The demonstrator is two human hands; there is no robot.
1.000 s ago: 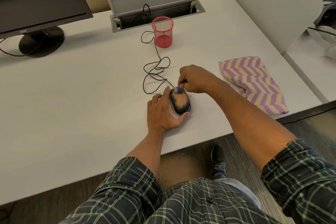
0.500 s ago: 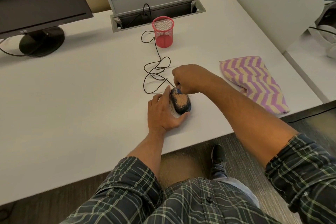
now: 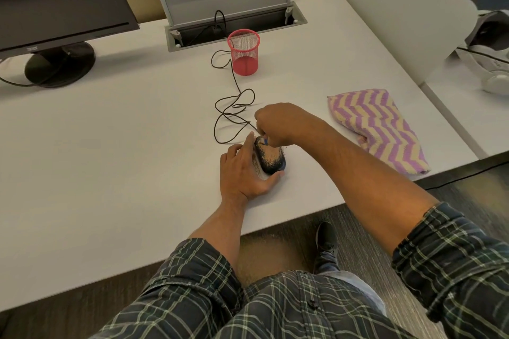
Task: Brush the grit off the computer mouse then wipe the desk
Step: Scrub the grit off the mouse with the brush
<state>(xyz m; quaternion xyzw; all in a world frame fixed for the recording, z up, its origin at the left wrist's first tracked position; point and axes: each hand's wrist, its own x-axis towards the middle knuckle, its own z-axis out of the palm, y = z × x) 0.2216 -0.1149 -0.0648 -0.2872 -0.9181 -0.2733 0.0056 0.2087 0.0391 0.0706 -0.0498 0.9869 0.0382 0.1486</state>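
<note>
Right hand (image 3: 278, 124) shifts left to mouse (image 3: 270, 158) front, fingers curled on small blue brush (image 3: 265, 141). Left hand (image 3: 245, 170) cups mouse at desk (image 3: 110, 146) edge. Grit remains; brushing unfinished, cloth (image 3: 377, 126) untouched.

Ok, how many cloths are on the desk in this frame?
1. A single purple-and-cream zigzag cloth lies folded near the desk's right front edge, to the right of the right hand and the mouse, untouched by either. No other cloth shows.
</note>
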